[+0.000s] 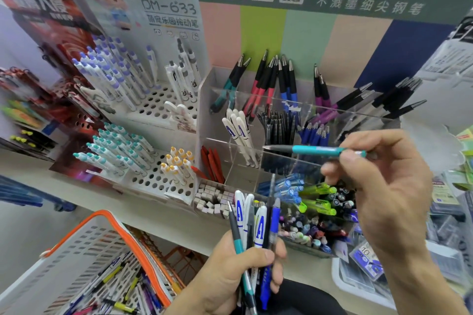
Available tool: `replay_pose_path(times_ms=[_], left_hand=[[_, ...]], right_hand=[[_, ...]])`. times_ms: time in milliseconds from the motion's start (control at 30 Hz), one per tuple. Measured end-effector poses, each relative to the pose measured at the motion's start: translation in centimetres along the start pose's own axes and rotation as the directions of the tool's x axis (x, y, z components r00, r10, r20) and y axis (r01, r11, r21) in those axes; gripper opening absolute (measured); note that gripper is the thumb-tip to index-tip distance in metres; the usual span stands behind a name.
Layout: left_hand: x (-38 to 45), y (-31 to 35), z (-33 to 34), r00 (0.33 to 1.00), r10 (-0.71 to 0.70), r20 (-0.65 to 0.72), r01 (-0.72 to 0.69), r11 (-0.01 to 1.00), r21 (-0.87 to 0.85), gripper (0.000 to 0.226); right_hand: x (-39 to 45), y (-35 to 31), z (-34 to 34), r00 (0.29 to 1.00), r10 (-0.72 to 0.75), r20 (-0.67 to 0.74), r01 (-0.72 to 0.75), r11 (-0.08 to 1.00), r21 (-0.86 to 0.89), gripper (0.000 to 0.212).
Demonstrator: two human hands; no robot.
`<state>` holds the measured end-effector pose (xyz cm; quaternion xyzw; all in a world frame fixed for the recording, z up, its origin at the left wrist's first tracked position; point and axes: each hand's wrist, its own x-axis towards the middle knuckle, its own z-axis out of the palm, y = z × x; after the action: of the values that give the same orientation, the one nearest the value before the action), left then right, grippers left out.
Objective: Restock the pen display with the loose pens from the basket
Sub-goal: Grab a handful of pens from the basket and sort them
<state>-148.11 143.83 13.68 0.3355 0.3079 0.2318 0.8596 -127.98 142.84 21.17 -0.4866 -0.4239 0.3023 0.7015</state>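
Teal pen [317, 150] lay horizontal in the right hand [384, 186], pinched betw. thumb and fingers near its back end, metal tip pointing left, held above the clear acrylic pen display [256, 156]. The left hand [230, 271] had its grip clenched round a bunch of pens [252, 222] standing upright: white ones w/ a blue letter A, a blue one, a grey-and-teal one running down past the palm. The display sat on a white shelf [143, 210], split into compartments: rear ones w/ black-grip pens in teal, red, blue, purple and black bodies, middle ones w/ white A pens [239, 133], dark pens and blue pens, front ones w/ red pens [211, 163], blue capped pens and lime-green pens [318, 198]. The right hand's pen hovered over the middle-right part, not touching any compartment. Left of it stood a white perforated rack [158, 107] w/ purple-, teal- and yellow-topped white pens. Small eraser cubes [213, 201] filled a front tray. The white basket [84, 258] w/ orange rim sat lower left, below the shelf, loose pens [122, 286] of mixed colours lying in it.
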Motion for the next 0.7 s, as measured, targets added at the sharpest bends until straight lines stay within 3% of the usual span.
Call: replay_pose_path(times_ms=[67, 167, 367, 433, 567, 633, 700], left_hand=[[0.1, -0.2, -0.1, 0.999, 0.019, -0.047, -0.020, 0.999, -0.026, 0.022], [-0.1, -0.3, 0.1, 0.995, -0.010, -0.104, -0.001, 0.994, -0.107, 0.052], [0.0, -0.2, -0.1, 0.968, -0.073, -0.239, -0.023, 0.926, -0.377, 0.104], [0.1, -0.2, -0.2, 0.956, -0.082, -0.283, -0.045, 0.909, -0.414, 0.095], [0.0, 0.1, 0.2, 0.948, -0.054, -0.315, -0.063, 0.934, -0.351, 0.043], [0.0, 0.1, 0.1, 0.950, -0.038, -0.309, -0.064, 0.948, -0.311, 0.041], [-0.3, 0.2, 0.0, 0.965, -0.015, -0.263, -0.061, 0.958, -0.279, 0.045]], right_hand=[[-1.2, 0.5, 0.2, 0.991, -0.079, 0.109, 0.089, 0.991, -0.095, 0.017], [-2.8, 1.5, 0.3, 0.925, -0.133, 0.356, 0.209, 0.961, -0.183, 0.022], [-5.9, 3.3, 1.2, 0.758, -0.054, 0.650, 0.341, 0.883, -0.324, 0.019], [-6.2, 4.0, 1.3, 0.701, -0.056, 0.711, 0.409, 0.848, -0.337, 0.020], [-5.7, 3.7, 1.1, 0.587, 0.016, 0.810, 0.403, 0.861, -0.309, 0.007], [-5.5, 3.1, 1.2, 0.648, 0.045, 0.761, 0.308, 0.898, -0.315, 0.005], [-5.3, 2.7, 1.6, 0.782, 0.000, 0.623, 0.259, 0.910, -0.325, 0.005]])
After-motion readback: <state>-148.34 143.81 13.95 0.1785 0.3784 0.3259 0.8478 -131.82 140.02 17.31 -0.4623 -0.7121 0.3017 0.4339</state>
